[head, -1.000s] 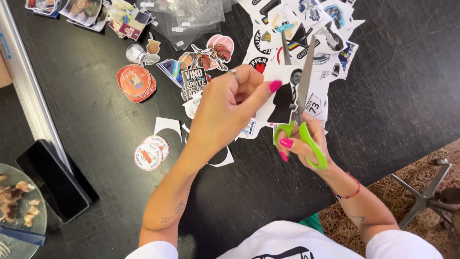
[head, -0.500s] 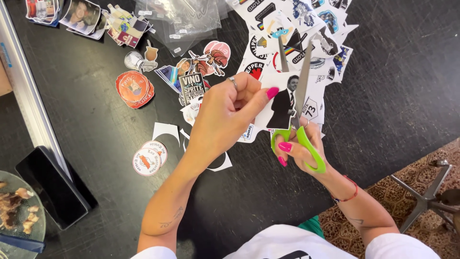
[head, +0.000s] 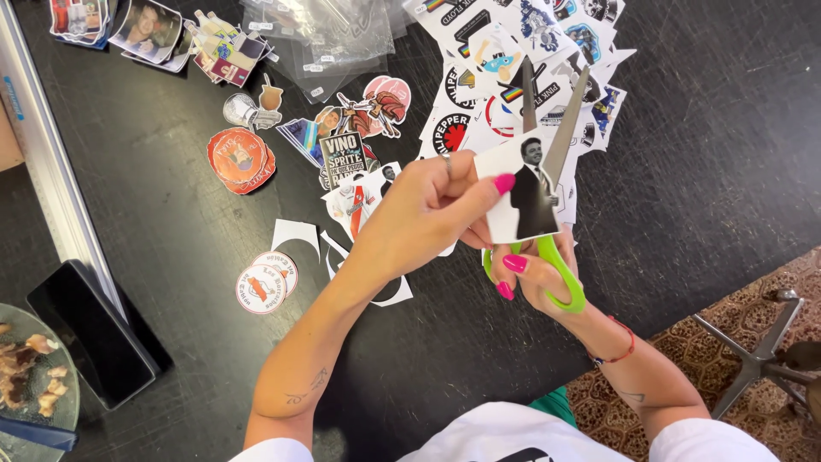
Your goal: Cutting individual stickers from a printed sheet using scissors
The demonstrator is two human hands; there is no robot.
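- Gripping green-handled scissors (head: pixel 547 171), the right hand (head: pixel 539 274) has its fingers through the loops; the blades stand open above the black table (head: pixel 727 171).
- The left hand (head: pixel 428 214) pinches a sticker of a man in a dark suit (head: pixel 526 192), held between the blades.
- Beyond lie loose stickers (head: pixel 530 60), two round orange ones (head: pixel 240 159) and clear plastic bags (head: pixel 333 34).

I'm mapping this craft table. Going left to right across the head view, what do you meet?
Plate of food → black phone → round white stickers → left hand → cut-out picture of a man → green-handled scissors → chair base.
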